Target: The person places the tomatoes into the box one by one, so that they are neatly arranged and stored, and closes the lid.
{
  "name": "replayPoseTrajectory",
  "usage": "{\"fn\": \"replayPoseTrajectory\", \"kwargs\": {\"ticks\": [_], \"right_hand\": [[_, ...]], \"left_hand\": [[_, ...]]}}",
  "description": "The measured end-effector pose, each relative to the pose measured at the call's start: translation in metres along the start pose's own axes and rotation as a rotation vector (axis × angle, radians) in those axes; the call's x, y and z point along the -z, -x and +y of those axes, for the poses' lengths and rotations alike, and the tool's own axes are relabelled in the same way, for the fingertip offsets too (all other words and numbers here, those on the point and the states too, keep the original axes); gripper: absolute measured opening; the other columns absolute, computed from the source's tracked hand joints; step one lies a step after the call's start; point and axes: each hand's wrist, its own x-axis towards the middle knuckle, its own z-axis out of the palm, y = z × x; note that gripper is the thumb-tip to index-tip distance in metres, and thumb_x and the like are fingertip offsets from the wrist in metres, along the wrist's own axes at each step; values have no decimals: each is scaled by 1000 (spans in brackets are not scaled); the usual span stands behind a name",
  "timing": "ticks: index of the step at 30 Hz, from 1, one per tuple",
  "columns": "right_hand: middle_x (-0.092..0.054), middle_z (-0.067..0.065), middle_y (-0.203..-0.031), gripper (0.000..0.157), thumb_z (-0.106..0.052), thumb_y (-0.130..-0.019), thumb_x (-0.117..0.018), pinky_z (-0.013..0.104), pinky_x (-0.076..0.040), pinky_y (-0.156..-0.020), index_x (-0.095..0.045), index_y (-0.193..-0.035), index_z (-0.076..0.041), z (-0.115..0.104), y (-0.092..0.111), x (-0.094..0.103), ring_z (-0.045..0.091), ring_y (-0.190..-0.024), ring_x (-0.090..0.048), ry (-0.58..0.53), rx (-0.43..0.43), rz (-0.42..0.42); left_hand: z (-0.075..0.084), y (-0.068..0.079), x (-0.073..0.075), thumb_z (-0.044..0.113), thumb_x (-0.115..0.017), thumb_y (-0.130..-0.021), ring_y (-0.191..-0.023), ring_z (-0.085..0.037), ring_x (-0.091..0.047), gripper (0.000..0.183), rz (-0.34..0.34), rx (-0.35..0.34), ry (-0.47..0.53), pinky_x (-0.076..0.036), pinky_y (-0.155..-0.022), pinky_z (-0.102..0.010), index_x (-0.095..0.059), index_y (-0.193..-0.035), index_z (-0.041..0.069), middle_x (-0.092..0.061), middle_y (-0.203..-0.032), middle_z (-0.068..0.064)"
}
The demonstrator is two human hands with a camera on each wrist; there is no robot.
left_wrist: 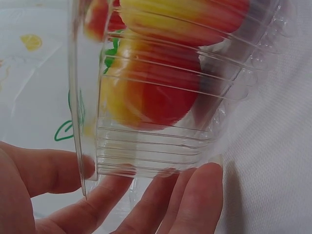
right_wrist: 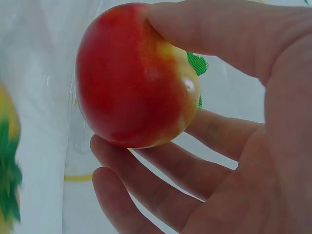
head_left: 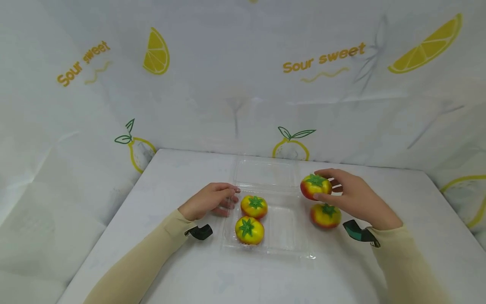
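While in the right hand (head_left: 353,196), a fruit (head_left: 316,187) between pinching fingertips (right_wrist: 105,146); left hand (head_left: 212,198) curled round box edge (left_wrist: 75,122)

Head view faces forward, down; wrists closer — left also shows the container (head_left: 281,230).

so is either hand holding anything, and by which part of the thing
The right hand holds a red-yellow fruit by opposite sides; the left hand holds the clear container by its left side.
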Motion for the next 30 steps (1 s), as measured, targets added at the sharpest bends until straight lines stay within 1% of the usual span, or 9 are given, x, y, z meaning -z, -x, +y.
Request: {"fn": "replayPoseTrajectory", "kwargs": {"ticks": [7,12,16,20,23,30], "right_hand": [[-68,9,-140,63,-43,-95,-83,57,-60,-102,-62,-146,-13,-35,-2,-18,29,-117,-64,23,51,-3],[-70,6,-138,58,-38,-94,-85,51,-60,-98,-65,-142,-12,-49,-2,-33,25,-112,-64,36,100,-4],[-71,5,-135,55,-36,-93,-85,46,-59,-96,-66,-140,-13,-54,-5,-47,21,-109,-65,78,108,-6],[-71,7,-136,56,-36,-92,-86,49,-60,-100,-66,-139,-12,-57,-8,-58,23,-110,-68,128,102,-23],[-69,11,-136,57,-35,-92,-87,52,-61,-101,-66,-139,-10,-58,-10,-63,26,-113,-69,134,101,-41],[-65,12,-130,56,-33,-91,-88,48,-63,-96,-66,-138,-10,-61,-11,-71,23,-106,-68,139,105,-51]], "left_hand": [[4,-3,-2,30,-56,-111,-100,-24,-73,37,-11,-12,-2,-68,-83,-35,-70,-139,10,-75,-124,-14],[2,-4,-2,30,-56,-111,-100,-24,-73,37,-14,-12,-5,-68,-83,-35,-70,-139,10,-75,-124,-15],[2,-4,-1,30,-56,-111,-100,-24,-74,36,-5,-8,-1,-68,-83,-35,-71,-137,10,-75,-123,-14],[2,-4,0,30,-56,-110,-99,-24,-74,35,0,-6,0,-68,-83,-35,-71,-137,11,-75,-122,-12],[1,-4,0,30,-56,-110,-99,-23,-74,36,-6,-10,-3,-68,-83,-35,-71,-137,11,-75,-122,-12],[-1,-1,0,30,-56,-111,-100,-24,-75,37,5,-6,0,-68,-84,-36,-70,-138,10,-75,-121,-13]]}}
